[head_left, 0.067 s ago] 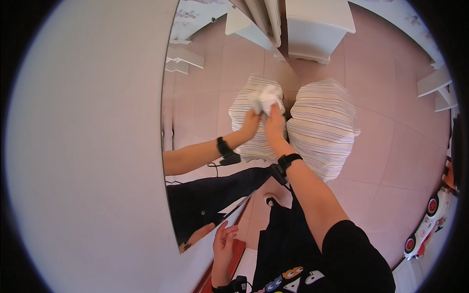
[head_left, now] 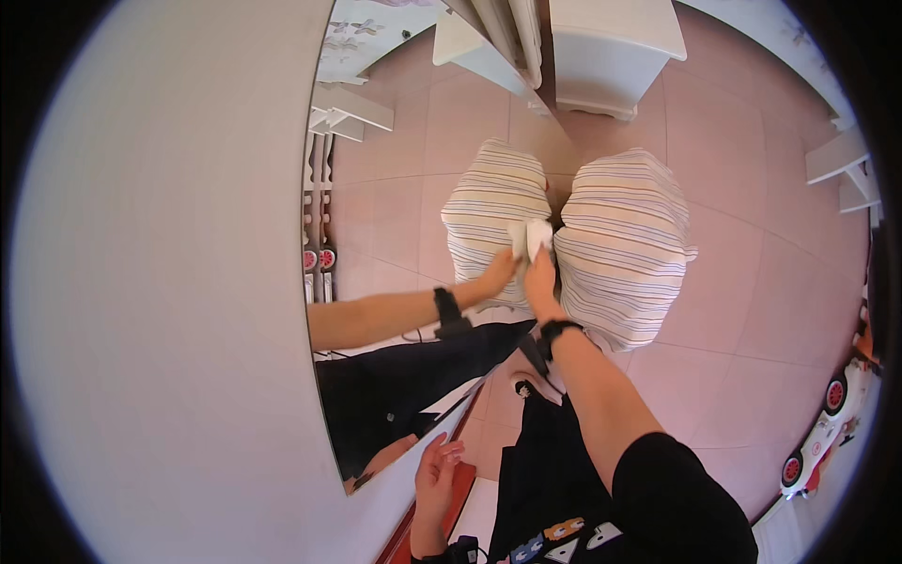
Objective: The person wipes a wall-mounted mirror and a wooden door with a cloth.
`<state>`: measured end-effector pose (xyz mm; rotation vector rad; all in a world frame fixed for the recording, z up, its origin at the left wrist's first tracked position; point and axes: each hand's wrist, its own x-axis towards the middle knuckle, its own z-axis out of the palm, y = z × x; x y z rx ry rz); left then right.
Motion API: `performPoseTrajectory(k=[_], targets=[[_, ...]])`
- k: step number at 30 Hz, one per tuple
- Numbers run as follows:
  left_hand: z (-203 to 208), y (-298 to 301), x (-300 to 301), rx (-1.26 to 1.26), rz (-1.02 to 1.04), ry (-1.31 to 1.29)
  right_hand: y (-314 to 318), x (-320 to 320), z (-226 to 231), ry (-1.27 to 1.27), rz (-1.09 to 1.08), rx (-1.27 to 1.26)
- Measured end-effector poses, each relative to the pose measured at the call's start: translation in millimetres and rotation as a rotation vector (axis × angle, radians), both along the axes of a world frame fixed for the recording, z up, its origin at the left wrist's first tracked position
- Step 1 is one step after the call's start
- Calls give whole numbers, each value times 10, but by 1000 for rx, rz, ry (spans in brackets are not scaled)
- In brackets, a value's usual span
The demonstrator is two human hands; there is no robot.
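My right hand point(head_left: 540, 280) is closed on a wadded white cloth point(head_left: 539, 235), pressed up against or very close to a tall mirror point(head_left: 395, 221). Whether the wad is fabric or paper is not clear. The mirror shows a reflection of that hand, the cloth and the forearm. Low in the view, my left hand point(head_left: 435, 477) is raised beside the near edge of the mirror, its fingers loosely apart and holding nothing. Contact between its fingertips and the mirror cannot be made out. Dark straps circle both wrists.
A stuffed bundle in striped cloth point(head_left: 628, 244) sits on the pink tiled floor point(head_left: 723, 273) beside the mirror. A white cabinet point(head_left: 611, 56) stands beyond it. To the right are a white shelf point(head_left: 839, 158) and a white toy car point(head_left: 817, 437) with red wheels.
My right hand has slid nearer to me along the mirror with the white cloth. My left hand has hardly moved.
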<state>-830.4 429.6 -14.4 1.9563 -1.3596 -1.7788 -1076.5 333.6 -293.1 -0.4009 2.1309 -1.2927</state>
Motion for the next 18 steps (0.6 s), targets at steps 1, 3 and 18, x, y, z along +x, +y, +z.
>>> performPoseTrajectory(k=[1,3,18], targets=[[-43,-12,-154,34,-51,42,296,-18,-506,157,-60,-22],[26,16,-5,48,-37,-7,449,527,-59,-182,9,74],[-226,-64,-5,78,-135,-75,-973,-566,954,317,-74,-594]])
